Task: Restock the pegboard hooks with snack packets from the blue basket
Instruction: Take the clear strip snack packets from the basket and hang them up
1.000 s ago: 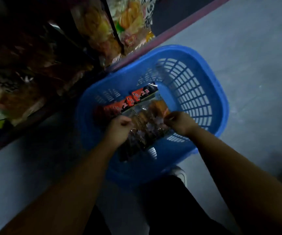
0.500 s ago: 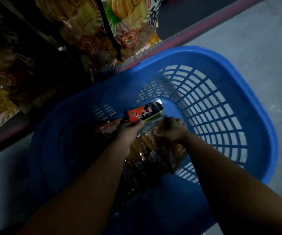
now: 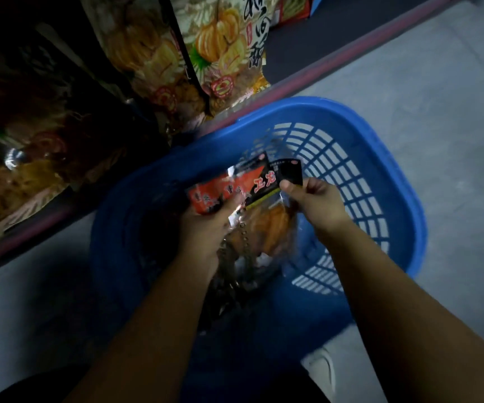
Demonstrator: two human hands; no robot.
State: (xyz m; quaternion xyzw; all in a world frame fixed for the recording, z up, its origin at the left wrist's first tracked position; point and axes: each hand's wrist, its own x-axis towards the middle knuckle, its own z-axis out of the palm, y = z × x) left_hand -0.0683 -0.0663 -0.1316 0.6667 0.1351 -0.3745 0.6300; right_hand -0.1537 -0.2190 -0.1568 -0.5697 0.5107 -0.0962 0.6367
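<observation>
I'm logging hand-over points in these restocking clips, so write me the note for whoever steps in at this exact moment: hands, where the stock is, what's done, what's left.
Left hand: grips the bunch of snack packets by their red and black header cards.
Right hand: pinches the right end of the top header card.
Stock: the bunch is held above the blue basket, which sits on the floor beside the shelf base; the clear packet bodies hang down into it.
Done: packets gathered in the hands.
Left: hang them on the hooks, which are not in view. Large snack bags stand on the shelf just behind the basket.
</observation>
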